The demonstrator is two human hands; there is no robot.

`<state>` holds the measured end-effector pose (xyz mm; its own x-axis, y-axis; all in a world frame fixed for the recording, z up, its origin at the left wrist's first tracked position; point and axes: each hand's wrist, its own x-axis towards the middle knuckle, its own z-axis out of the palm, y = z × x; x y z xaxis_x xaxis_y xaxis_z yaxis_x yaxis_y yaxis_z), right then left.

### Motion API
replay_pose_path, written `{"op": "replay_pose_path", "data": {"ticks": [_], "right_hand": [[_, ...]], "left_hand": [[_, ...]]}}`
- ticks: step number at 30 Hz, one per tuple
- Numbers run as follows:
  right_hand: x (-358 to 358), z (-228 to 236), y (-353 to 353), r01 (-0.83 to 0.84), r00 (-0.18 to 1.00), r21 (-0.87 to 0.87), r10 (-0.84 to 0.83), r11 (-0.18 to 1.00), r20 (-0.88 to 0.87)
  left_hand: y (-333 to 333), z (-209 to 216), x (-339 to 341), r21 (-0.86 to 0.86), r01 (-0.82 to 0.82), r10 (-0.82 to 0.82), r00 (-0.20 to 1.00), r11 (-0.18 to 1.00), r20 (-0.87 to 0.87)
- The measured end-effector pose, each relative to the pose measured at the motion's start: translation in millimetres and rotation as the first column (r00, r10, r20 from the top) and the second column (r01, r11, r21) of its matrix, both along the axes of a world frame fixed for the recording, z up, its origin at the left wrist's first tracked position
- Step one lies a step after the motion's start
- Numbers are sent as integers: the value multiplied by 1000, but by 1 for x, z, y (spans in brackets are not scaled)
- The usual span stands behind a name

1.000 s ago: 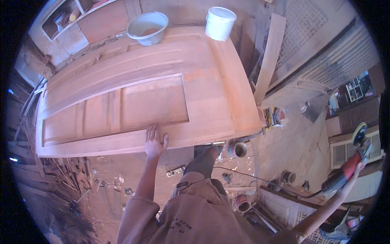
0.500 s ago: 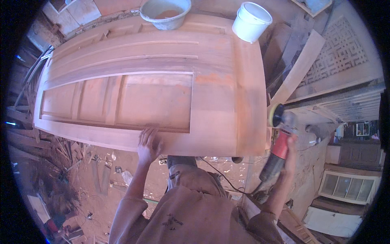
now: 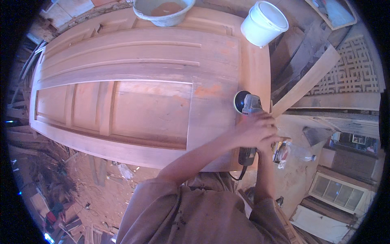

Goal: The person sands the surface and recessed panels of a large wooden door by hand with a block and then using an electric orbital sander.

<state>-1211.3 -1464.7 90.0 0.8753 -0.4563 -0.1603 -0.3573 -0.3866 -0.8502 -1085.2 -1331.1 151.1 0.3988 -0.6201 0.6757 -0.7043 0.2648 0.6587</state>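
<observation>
An angle grinder (image 3: 252,104) with a round dark pad (image 3: 241,101) stands over the right end of a wooden panelled door (image 3: 213,126). My left hand (image 3: 252,129) reaches across and closes over the grinder's body just behind its head. My right hand (image 3: 266,143) is closed round the body on its right side, close against the left hand. The pad is tilted on edge; I cannot tell if it touches the wood. The grinder's dark rear end and cord (image 3: 243,174) show below the hands. Orange-brown patches mark the door's surface near the pad.
A grey basin (image 3: 162,20) and a white lidded bucket (image 3: 260,30) stand at the far edge of the doors. Planks (image 3: 306,81) and a lattice panel (image 3: 345,67) lean at the right. A clear plastic bottle (image 3: 302,153) lies beyond my right hand. Wood scraps litter the floor at left.
My left hand has left the door's near edge and taken hold of the grinder. My right hand has brought the grinder leftward, over the door's right end. The view has shifted slightly.
</observation>
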Motion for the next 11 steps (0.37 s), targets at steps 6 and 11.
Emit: {"op": "replay_pose_path", "data": {"ticks": [6, 11], "right_hand": [[41, 30, 20, 9, 995, 187, 10, 982, -102], [44, 28, 21, 50, 998, 332, -34, 942, -53]], "left_hand": [[-30, -25, 46, 338, 113, -76, 990, 934, -120], [-33, -24, 55, 394, 81, -26, 989, 916, -144]]}}
